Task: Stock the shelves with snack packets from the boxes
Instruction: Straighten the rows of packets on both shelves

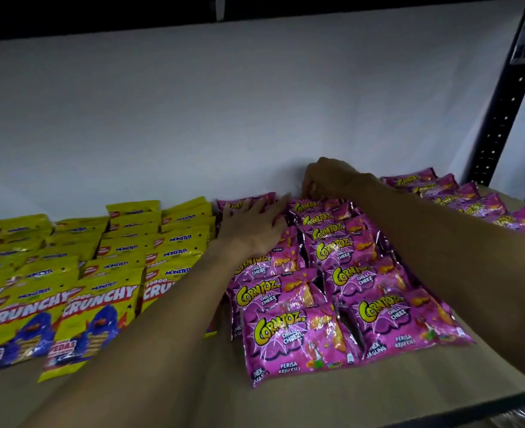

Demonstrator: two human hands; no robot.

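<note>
Wide brown shelf (316, 406) against a white back wall (224, 103), with yellow Monster packets (100, 273) overlapped in rows across its left half and pink Corntoz packets (341, 279) in rows on the right — two rows under the arms, another off by the black upright (502, 112). The left hand (255, 223) lies flat, fingers straight, pressing on the far end of the left pink row. The right hand (326, 180) reaches deeper — fingers curled down on the rearmost packet (307, 206) of the next row, right at the wall.
</note>
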